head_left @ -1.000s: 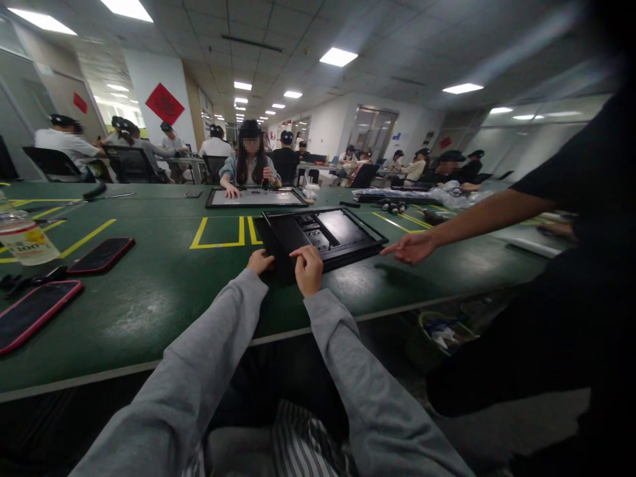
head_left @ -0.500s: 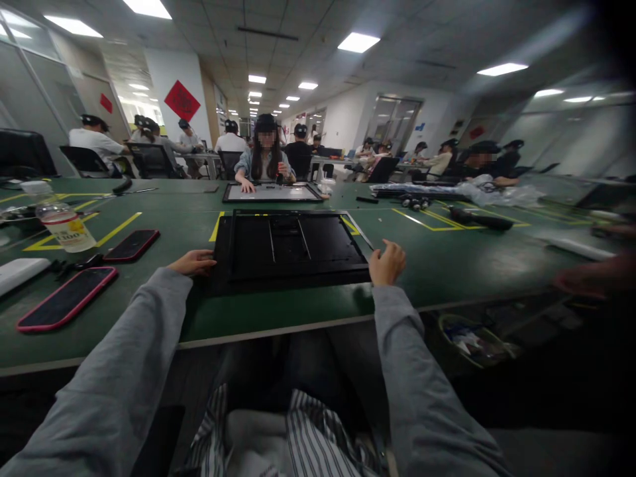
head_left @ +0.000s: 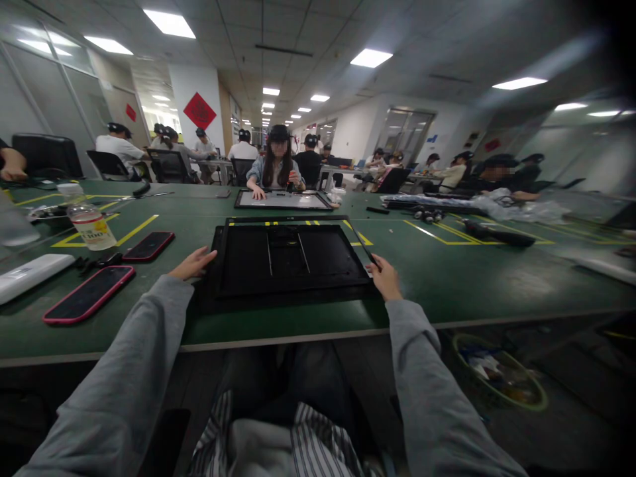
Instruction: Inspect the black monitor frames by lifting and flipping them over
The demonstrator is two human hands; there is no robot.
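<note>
A thin black rectangular frame, like a monitor bezel, is held over a flat black panel with two thin silver lines across its middle. My left hand has its fingers closed on the frame's left edge. At the opposite side my right hand pinches the frame's right edge near the front corner. Green tabletop and yellow tape show through the gap between the frame's far bar and the panel. The dark parts blend together, so I cannot tell whether the frame's near side touches the panel.
Two phones, a white device and a bottle stand on the left. Across the green table, a person works at another panel. A black tool lies to the right; a basket sits below.
The view has turned slightly left. The frame's near side now appears lower over the panel. My right fingers have shifted along its edge. A blurred arm at the right has left view.
</note>
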